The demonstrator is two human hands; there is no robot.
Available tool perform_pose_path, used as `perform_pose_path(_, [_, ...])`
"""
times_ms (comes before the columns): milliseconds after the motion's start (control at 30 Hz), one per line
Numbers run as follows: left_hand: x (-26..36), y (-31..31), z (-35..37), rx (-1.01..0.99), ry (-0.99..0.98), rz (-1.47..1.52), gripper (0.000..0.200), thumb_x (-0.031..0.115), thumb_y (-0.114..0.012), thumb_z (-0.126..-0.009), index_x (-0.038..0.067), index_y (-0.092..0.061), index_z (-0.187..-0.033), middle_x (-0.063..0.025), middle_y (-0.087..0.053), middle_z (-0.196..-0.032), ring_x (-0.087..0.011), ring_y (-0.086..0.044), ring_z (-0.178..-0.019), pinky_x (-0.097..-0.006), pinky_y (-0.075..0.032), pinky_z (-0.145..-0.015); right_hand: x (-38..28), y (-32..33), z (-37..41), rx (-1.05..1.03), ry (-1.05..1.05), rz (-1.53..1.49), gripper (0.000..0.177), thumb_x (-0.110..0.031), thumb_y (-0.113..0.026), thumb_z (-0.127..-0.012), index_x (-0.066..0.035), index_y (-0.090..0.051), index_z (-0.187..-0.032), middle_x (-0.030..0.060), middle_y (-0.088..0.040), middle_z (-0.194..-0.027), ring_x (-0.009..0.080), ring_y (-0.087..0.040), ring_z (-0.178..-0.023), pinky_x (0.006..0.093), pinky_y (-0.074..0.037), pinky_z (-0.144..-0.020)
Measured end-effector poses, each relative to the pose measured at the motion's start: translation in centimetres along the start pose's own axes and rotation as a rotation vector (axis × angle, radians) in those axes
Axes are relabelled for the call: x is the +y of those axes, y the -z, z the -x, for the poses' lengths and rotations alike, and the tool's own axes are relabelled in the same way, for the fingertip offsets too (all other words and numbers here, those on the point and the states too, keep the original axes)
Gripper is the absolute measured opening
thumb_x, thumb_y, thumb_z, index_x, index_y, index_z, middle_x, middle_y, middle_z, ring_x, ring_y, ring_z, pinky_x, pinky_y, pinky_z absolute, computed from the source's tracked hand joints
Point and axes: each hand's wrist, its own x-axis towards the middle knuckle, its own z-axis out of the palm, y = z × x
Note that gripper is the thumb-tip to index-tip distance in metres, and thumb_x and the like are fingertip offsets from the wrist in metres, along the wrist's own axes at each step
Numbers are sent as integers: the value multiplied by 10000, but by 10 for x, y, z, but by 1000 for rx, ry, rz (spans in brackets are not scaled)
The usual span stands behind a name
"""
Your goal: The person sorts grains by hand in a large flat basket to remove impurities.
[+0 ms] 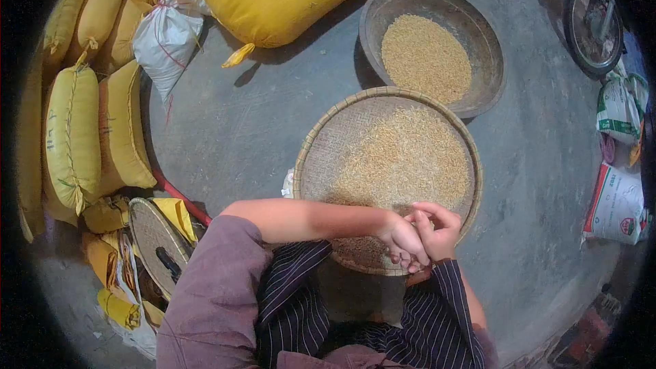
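My left hand (404,240) reaches across from the left, over the near right part of a round woven winnowing basket (321,123). Its fingers hang down, loosely bent and slightly apart, with no object visible in them. Against it, by the thumb side and wrist, my right hand (441,231) is closed, its fingers and thumb bent around part of my left hand. Unhusked grain (403,157) covers much of the basket's floor beneath the hands. The basket appears to rest at my knees, and my left forearm hides part of its near side.
Beyond the basket, a wide bowl (478,24) holds more grain (424,55). A large yellow sack (253,0) lies behind. Stuffed sacks (72,130) and a white bag (167,41) line the left, near another woven tray (154,232). At right are a motorbike wheel (593,24) and a printed bag (617,201).
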Motion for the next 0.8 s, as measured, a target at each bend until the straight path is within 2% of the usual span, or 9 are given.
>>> perform_pose_path(100, [-8, 1, 2, 21, 25, 18, 311, 335, -502, -926, 38, -590, -906, -44, -580, -805, -147, -534, -730, -254, -435, -595, 0, -6, -3, -15, -106, -49, 201, -13, -613, -788, -3, -681, -977, 117, -702, -829, 172, -682, -799, 268, -515, -760])
perform_pose_path(233, [-5, -3, 13, 49, -185, -5, 284, 352, -640, -850, 69, -620, -862, -29, -586, -750, -116, -533, -650, -235, -415, -540, -3, -11, -2, -93, 53, -129, 172, -32, -612, -800, 6, -680, -954, 100, -702, -808, 184, -683, -763, 288, -525, -737])
perform_pose_path(300, [-5, -7, 4, -30, 41, -26, 322, 365, -538, -917, 126, -643, -1104, -25, -574, -792, -101, -529, -677, -224, -429, -544, 2, -9, -2, -145, -73, -116, 178, -42, -616, -805, 2, -680, -965, 100, -702, -814, 167, -679, -780, 285, -524, -740])
perform_pose_path(467, [-20, -4, 6, -25, 34, -19, 337, 390, -523, -927, 126, -633, -1104, -27, -576, -822, -116, -524, -673, -245, -433, -548, 3, -6, -3, -120, -136, -60, 171, -63, -619, -816, -27, -691, -967, 103, -696, -785, 142, -670, -737, 275, -518, -687])
perform_pose_path(533, [-31, 5, 17, 154, -124, -196, 377, 416, -508, -934, 89, -627, -1080, -54, -576, -794, -142, -543, -679, -281, -454, -565, 6, -2, -5, -65, -34, 119, 144, -74, -629, -812, -41, -698, -934, 98, -693, -789, 171, -666, -728, 288, -515, -675])
perform_pose_path(600, [-25, 10, 54, 454, -87, -618, 397, 416, -507, -936, 50, -628, -1031, -89, -599, -775, -157, -570, -685, -309, -475, -602, 14, 6, -9, 26, 76, 245, 127, -79, -637, -806, -44, -700, -910, 93, -692, -795, 195, -662, -740, 303, -514, -689])
perform_pose_path(667, [-49, 14, 81, 827, -301, -726, 297, 316, -561, -914, 35, -642, -968, -122, -622, -774, -169, -595, -684, -332, -486, -637, 16, 17, -10, 166, 182, 459, 118, -95, -649, -793, -49, -695, -891, 89, -683, -826, 260, -642, -759, 351, -506, -734])
perform_pose_path(733, [-48, 9, 122, 1131, -122, -553, 228, 223, -601, -875, 31, -631, -993, -134, -643, -792, -231, -618, -697, -363, -489, -665, 30, 34, -13, 328, 236, 579, 145, -104, -648, -795, -49, -686, -924, 94, -677, -828, 266, -639, -752, 355, -504, -737])
perform_pose_path(800, [-68, 11, 138, 1809, -189, -838, 235, 175, -620, -845, 31, -617, -1031, -149, -639, -801, -288, -627, -722, -381, -488, -675, 47, 51, -14, 489, 291, 695, 175, -113, -647, -797, -49, -676, -957, 98, -671, -830, 271, -635, -744, 360, -502, -739])
